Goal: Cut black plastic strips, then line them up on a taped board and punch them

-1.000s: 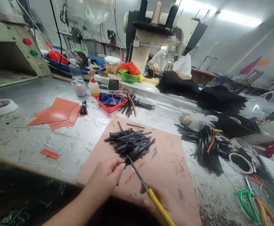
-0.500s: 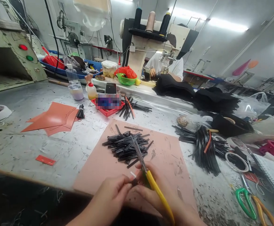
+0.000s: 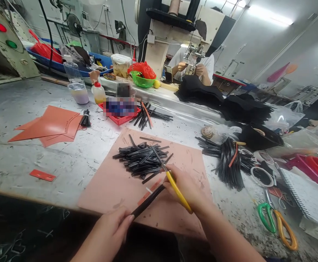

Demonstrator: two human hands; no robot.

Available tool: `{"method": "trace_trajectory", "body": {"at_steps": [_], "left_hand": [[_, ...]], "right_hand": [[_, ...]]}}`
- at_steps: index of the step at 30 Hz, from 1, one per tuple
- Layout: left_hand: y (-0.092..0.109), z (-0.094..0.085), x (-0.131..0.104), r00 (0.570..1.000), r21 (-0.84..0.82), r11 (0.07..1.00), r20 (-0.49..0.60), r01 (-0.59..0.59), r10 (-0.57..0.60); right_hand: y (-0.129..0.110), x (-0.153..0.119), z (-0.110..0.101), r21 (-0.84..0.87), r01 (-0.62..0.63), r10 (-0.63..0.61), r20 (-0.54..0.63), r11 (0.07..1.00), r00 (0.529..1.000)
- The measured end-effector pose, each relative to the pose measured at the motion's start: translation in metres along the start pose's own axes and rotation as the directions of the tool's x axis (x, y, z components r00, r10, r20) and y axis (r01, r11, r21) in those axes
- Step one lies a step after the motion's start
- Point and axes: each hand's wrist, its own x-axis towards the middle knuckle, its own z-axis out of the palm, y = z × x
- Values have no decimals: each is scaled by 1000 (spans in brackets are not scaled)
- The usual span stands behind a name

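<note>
My left hand [image 3: 115, 223] pinches one end of a black strip [image 3: 148, 200] near the table's front edge. The strip slants up to my right hand [image 3: 185, 187], whose fingers are closed at its other end. That same hand also holds yellow-handled scissors [image 3: 177, 190], their blades pointing up and left over a pile of short black strips [image 3: 142, 158]. The pile lies on a pinkish board [image 3: 101, 189]. A small orange piece and a white piece show on the board beside the held strip.
Orange sheets [image 3: 50, 123] and a red tag [image 3: 42, 175] lie at left. Long black strips [image 3: 230, 163], green and orange-handled scissors [image 3: 277, 220] and a notebook [image 3: 309, 196] are at right. Behind stands a red basket [image 3: 120, 119]; a person sits by a sewing machine.
My hands have moved apart, the left down and left, the right up and right, and the black strip now shows stretched between them. The view has shifted.
</note>
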Motion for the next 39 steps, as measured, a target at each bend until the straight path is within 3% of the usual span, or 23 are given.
{"method": "trace_trajectory", "body": {"at_steps": [3,7,11,15,17,20,25,30,33,35,39], "left_hand": [[4,8,4,999,-47,998,-2,36,-36],[8,11,6,995,-88,991,21,99,-98],[8,11,6,993,-137,984,23,117,-115],[9,11,6,991,-137,982,25,131,-128],[10,11,6,991,-129,983,26,131,-129],[10,11,6,992,-121,984,24,128,-126],[9,12,7,990,-116,983,34,140,-137],[9,13,7,991,-112,984,37,135,-132],[8,13,7,992,-108,986,29,124,-122],[7,13,7,993,-107,988,23,115,-113],[7,12,7,994,-107,988,25,112,-110]], "right_hand": [[3,0,-1,-92,-53,44,-94,994,995],[12,-22,-9,-36,-63,56,-168,997,984],[19,-62,-13,122,-9,4,39,993,999],[26,-91,-4,119,71,-100,254,990,962],[29,-95,1,66,51,-67,275,997,959],[30,-91,4,-89,-67,85,213,994,973],[24,-78,2,-421,-134,229,184,897,956],[16,-75,-3,-503,-147,283,204,852,937],[17,-79,-4,-448,-129,251,224,885,942],[21,-84,-3,-331,-64,165,288,941,943],[28,-95,8,-36,42,-19,493,998,870]]}}
